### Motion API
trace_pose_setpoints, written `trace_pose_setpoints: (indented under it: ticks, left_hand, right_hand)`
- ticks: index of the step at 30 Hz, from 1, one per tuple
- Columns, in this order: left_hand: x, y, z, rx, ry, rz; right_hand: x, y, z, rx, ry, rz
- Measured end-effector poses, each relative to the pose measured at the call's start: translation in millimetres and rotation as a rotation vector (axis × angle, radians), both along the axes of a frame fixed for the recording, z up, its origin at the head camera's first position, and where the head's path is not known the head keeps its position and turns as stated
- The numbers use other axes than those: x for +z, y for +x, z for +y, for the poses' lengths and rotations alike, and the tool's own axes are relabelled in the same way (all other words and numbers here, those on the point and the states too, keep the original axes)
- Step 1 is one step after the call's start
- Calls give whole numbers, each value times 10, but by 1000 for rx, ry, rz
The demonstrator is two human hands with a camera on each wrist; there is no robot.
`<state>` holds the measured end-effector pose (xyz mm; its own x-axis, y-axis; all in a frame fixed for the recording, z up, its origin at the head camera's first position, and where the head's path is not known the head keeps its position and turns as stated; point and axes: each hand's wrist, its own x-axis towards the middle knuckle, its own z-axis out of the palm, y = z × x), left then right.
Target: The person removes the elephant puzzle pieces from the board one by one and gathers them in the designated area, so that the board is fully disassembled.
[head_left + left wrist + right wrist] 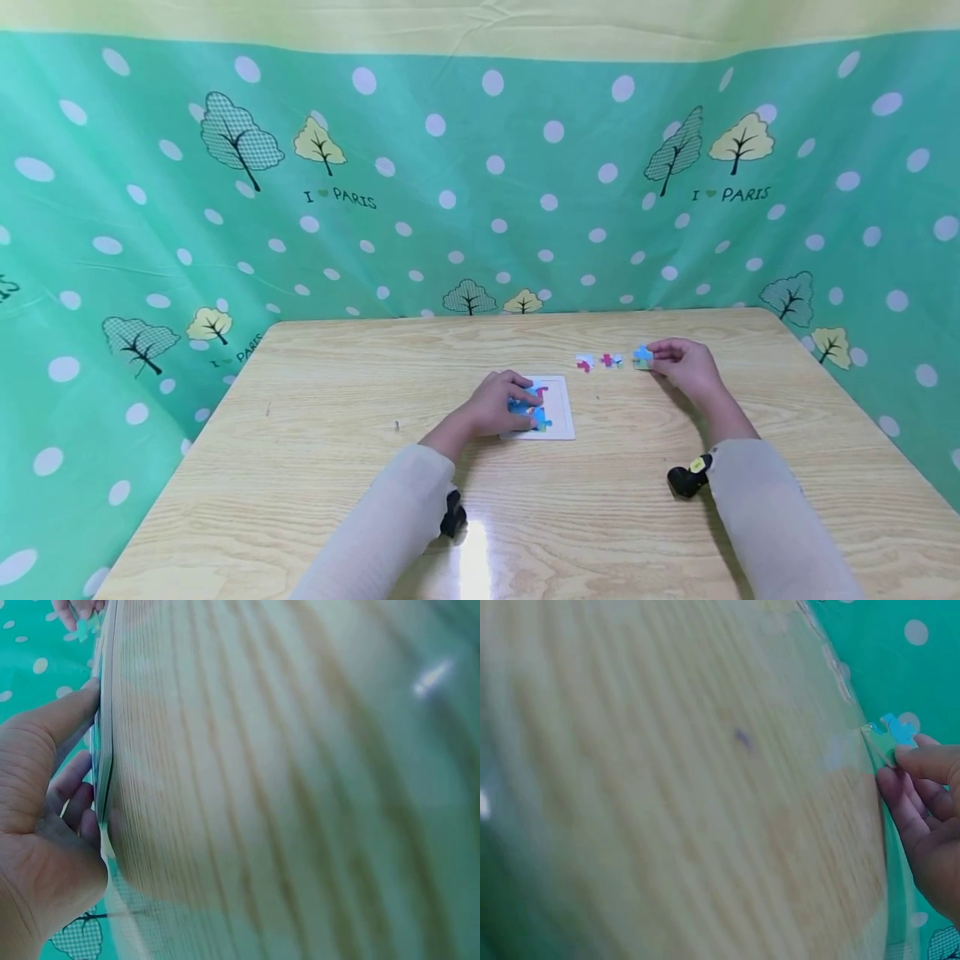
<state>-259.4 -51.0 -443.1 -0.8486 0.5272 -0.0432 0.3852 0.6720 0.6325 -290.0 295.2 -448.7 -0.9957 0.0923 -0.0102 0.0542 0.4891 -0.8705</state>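
Curtained-off tabletop workspace, green polka-dot cloth [525, 167] around three sides, wood-grain table [337, 358]

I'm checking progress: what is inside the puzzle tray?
Mostly blue puzzle pieces, with some red, show in the puzzle tray; its right strip looks bare. The left hand covers much of the left part, hiding what lies beneath.

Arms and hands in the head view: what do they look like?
The left sleeve and right sleeve are plain and pale greyish. A black device shows at each cuff, the right one bearing a yellow patch. The left hand and right hand are ungloved.
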Motion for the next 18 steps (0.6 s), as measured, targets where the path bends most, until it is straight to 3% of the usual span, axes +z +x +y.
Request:
trace_pose_setpoints:
  ticks: [6,18]
  left_hand:
    - [16,12,4,3,2,-2]
    - [10,9,6,9,3,-5]
  right_hand:
    - [-58,-20,19,26,205,76]
    - [-82,-57,9,53,324,75]
